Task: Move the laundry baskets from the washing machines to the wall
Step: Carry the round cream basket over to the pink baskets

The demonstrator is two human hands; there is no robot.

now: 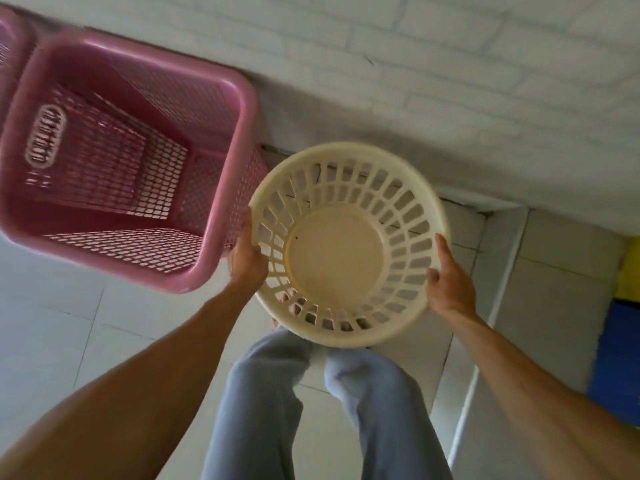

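Note:
A round cream basket [334, 261] with slotted sides is held in front of me, close to the white brick wall [450, 64]. My left hand [246, 261] grips its left rim and my right hand [448, 285] grips its right rim. The basket is empty. Left of it, a tall square pink basket [194, 268] stands on the floor against the wall, almost touching my left hand. It is empty too.
The edge of a second pink basket [8, 53] shows at the far left by the wall. My legs in light blue trousers [263, 410] are below the cream basket. Blue and yellow objects [620, 348] sit at the right edge on the pale tiled floor.

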